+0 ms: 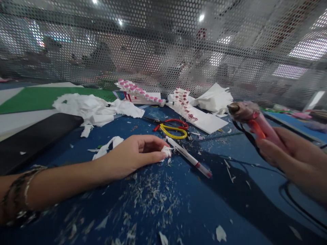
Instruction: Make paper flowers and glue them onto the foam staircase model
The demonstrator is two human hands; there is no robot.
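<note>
White paper scrap [166, 151] lies on the blue surface [194, 204], pinched by the left hand [133, 153]. The right hand [293, 156] grips the glue gun [246, 112] nearby. Best to hold the scrap still, fingers clear of the nozzle.

I've got the L arm coming in from lower left, forearm stretched out low and nearly level, wrist straight. L hand [138, 153] sits approx mid-frame, fingers loosely curled, thumb + fingertips pinched together on a small white scrap [166, 151]. R hand [288, 153] comes in from the right edge, held higher than the L and closer to the cam, partly blurred. Its fingers wrap closed round the handle of a pink tool [245, 112], which points up-left. Hands well apart. R wrist + forearm out of frame, can't tell their angle.
</note>
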